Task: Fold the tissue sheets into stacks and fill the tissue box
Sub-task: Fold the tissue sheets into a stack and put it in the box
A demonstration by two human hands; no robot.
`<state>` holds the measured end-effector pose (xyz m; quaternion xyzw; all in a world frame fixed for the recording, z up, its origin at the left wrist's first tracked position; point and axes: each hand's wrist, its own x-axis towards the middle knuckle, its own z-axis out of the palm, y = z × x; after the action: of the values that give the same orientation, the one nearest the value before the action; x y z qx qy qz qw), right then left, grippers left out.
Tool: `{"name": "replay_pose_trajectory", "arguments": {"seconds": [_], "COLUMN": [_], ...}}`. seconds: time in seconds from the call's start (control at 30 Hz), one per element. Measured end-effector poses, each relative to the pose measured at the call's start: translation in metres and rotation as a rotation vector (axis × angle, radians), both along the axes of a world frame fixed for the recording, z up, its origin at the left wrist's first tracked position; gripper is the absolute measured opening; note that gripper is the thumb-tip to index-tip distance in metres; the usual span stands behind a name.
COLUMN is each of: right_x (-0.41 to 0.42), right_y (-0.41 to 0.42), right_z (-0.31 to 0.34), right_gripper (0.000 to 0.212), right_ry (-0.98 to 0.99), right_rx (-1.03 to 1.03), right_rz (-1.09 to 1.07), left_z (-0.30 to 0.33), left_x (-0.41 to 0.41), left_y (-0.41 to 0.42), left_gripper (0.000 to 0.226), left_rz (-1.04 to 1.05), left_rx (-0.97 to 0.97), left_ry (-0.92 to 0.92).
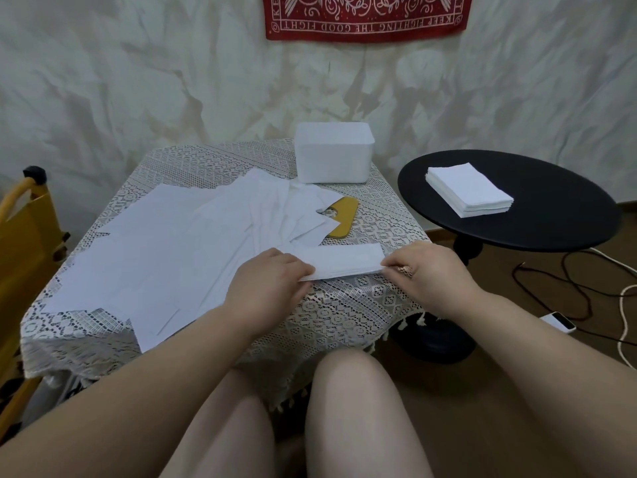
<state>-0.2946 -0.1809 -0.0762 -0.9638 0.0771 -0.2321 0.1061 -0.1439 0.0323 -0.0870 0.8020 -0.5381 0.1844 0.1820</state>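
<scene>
A folded white tissue strip (344,262) lies near the front right of the lace-covered table (344,315). My left hand (272,281) pinches its left end and my right hand (431,274) pinches its right end. Several unfolded white tissue sheets (172,246) are spread over the table's left and middle. The white tissue box (334,153) stands at the table's far edge. Its yellow lid (343,219) lies flat, partly under the sheets. A stack of folded tissues (468,193) rests on the black round side table (551,215) to the right.
A yellow chair (24,236) stands left of the table. Cables (586,288) and a white phone (558,320) lie on the brown floor at right. My knees (310,408) are under the table's front edge. A red cloth (365,15) hangs on the wall.
</scene>
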Motion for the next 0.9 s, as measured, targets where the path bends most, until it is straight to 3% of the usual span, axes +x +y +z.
{"name": "replay_pose_trajectory", "arguments": {"seconds": [0.07, 0.1, 0.23, 0.37, 0.43, 0.6, 0.73, 0.9], "right_x": [0.001, 0.002, 0.013, 0.036, 0.041, 0.030, 0.028, 0.029], "right_y": [-0.002, -0.002, -0.009, -0.028, -0.036, -0.043, -0.046, -0.048], "right_z": [-0.002, -0.002, 0.013, 0.050, 0.052, -0.012, -0.021, -0.011], "right_gripper": [0.014, 0.014, 0.014, 0.011, 0.009, 0.012, 0.013, 0.049], "right_ry": [-0.023, -0.035, -0.103, -0.471, -0.536, -0.069, -0.014, 0.085], "right_rx": [-0.014, -0.014, 0.086, 0.023, -0.035, 0.044, 0.091, 0.170], "right_rz": [0.025, 0.046, -0.023, -0.130, -0.149, -0.186, -0.153, -0.211], "left_z": [0.003, 0.006, 0.033, 0.077, 0.078, 0.009, 0.001, 0.009], "left_x": [0.003, 0.004, 0.007, 0.028, 0.034, 0.030, 0.034, 0.034], "left_y": [-0.001, -0.002, -0.022, -0.061, -0.076, -0.078, -0.076, -0.075], "left_gripper": [0.006, 0.012, 0.024, 0.024, 0.024, 0.022, 0.027, 0.045], "left_rz": [-0.029, -0.023, 0.070, 0.077, 0.052, 0.005, 0.006, 0.220], "left_rx": [0.028, 0.033, -0.021, -0.311, -0.353, 0.072, 0.136, 0.131], "left_ry": [-0.076, -0.087, 0.080, 0.008, 0.008, 0.120, 0.178, 0.222]}}
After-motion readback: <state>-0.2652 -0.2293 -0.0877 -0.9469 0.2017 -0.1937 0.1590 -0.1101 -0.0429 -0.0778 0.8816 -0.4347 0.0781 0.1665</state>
